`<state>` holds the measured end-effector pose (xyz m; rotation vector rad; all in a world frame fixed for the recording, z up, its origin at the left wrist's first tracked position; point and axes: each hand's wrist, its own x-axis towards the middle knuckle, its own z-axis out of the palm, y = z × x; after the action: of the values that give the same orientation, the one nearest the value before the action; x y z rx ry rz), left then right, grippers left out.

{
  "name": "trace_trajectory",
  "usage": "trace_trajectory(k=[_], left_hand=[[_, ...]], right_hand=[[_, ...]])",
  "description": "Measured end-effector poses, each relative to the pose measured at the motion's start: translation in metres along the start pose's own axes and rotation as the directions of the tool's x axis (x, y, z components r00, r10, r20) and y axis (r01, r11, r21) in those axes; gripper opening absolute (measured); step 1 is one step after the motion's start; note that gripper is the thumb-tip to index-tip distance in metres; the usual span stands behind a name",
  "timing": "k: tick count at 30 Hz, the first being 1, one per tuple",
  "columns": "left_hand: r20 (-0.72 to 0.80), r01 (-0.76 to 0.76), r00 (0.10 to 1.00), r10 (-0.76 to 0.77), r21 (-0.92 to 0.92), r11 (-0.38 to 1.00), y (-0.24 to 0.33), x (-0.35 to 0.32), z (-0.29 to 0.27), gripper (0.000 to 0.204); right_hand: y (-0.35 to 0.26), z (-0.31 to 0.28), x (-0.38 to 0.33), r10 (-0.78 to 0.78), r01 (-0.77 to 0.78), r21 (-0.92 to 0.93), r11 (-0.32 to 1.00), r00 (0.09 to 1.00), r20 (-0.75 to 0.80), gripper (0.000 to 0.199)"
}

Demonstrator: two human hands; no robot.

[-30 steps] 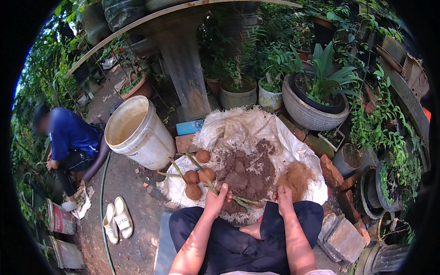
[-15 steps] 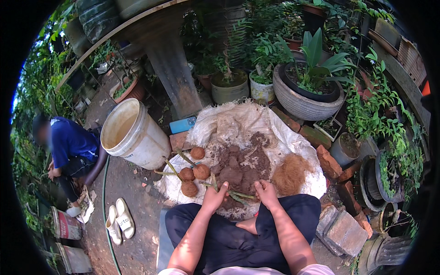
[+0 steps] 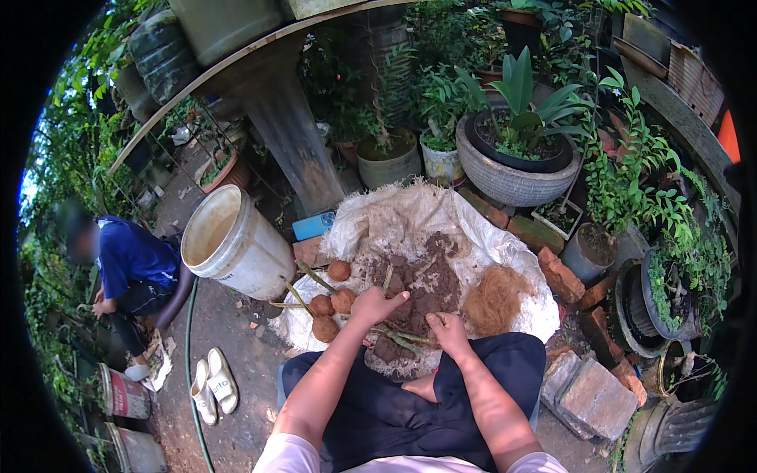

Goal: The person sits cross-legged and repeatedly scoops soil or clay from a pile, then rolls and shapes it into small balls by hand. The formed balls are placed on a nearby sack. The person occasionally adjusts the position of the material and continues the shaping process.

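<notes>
Centrally, the fingers of the left hand (image 3: 377,306) are closed on a green stem (image 3: 387,279), its tip rising above the fist; those of the right hand (image 3: 448,331) are drawn together, whether on anything cannot be told. Cut branches (image 3: 404,340) lie just below them, over dark soil (image 3: 436,276) on a white sack (image 3: 402,211). Brown balls (image 3: 324,329) crowd the sack's left edge, near a bucket (image 3: 256,256); loose fibre (image 3: 495,299) lies toward its right edge; beyond the soil, bare sacking leaves open room

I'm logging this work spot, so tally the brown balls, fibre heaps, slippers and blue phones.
Brown balls: 4
Fibre heap: 1
Slippers: 2
Blue phone: 1
Total: 8
</notes>
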<state>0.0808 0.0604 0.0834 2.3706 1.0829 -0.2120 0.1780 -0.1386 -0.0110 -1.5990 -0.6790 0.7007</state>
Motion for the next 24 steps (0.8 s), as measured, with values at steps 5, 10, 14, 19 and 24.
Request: trace_trajectory(k=[5,10,14,19,24], left_hand=[[-0.147,-0.103,0.987,0.069,-0.236,0.966,-0.007,0.016,0.004,0.064],[0.115,0.097,0.993,0.006,-0.861,0.5,-0.026,-0.016,0.006,0.05],[0.277,0.278,0.96,-0.031,-0.945,0.173,-0.04,-0.057,0.016,0.046],[0.292,0.281,0.956,-0.016,-0.899,0.336,-0.04,-0.073,0.058,0.045],[0.189,0.136,0.978,0.086,-0.897,0.42,-0.042,-0.063,0.077,0.042]], right_hand=[[-0.009,-0.002,-0.003,0.055,-0.06,0.274,0.96,0.998,0.026,0.034],[-0.021,0.005,-0.006,0.052,-0.064,0.236,0.97,0.997,0.055,0.024],[-0.021,0.0,-0.006,0.039,-0.041,0.016,0.999,0.993,0.108,0.021],[-0.015,0.004,-0.009,0.095,-0.111,0.171,0.979,0.991,0.099,0.024],[-0.011,0.004,-0.014,0.136,-0.141,0.083,0.986,0.988,0.07,0.031]])
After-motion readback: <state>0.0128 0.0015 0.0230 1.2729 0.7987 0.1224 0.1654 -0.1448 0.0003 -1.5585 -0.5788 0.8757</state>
